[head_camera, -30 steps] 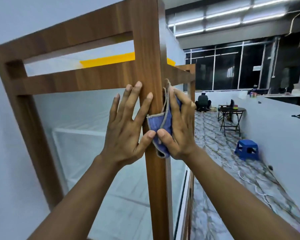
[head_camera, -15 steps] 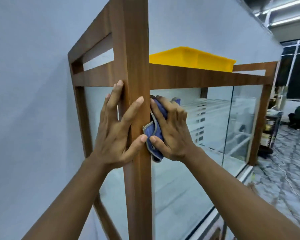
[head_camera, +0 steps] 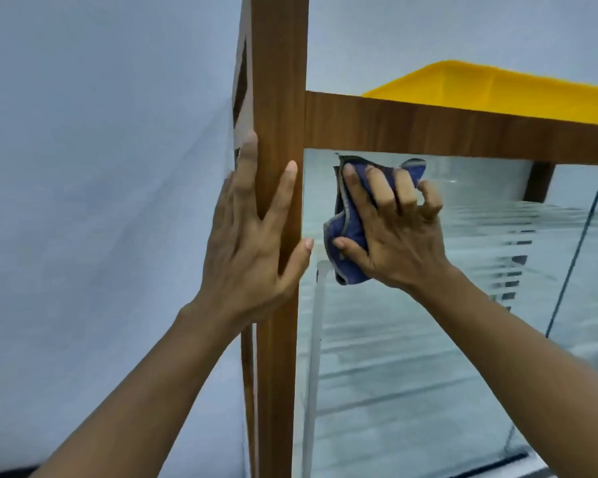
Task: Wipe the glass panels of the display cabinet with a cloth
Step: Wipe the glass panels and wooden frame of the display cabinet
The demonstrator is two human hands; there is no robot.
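Note:
The display cabinet has a brown wooden frame, and its corner post (head_camera: 278,81) runs top to bottom through the middle of the view. My left hand (head_camera: 252,236) wraps around that post, fingers spread on both faces. Right of the post is the front glass panel (head_camera: 411,357), under a wooden top rail (head_camera: 446,127). My right hand (head_camera: 394,229) presses a crumpled blue cloth (head_camera: 347,236) flat against the upper left corner of this glass. The cloth's grey-stitched edge shows left of my fingers.
A yellow tray (head_camera: 497,91) sits on top of the cabinet at the upper right. A pale grey wall (head_camera: 101,201) fills the left side, close to the cabinet. A vertical glass seam (head_camera: 573,257) divides the panels on the right.
My view has swung left and closer to the front glass. My right hand with the cloth slid from the post's edge rightwards onto the glass. My left hand stays on the post.

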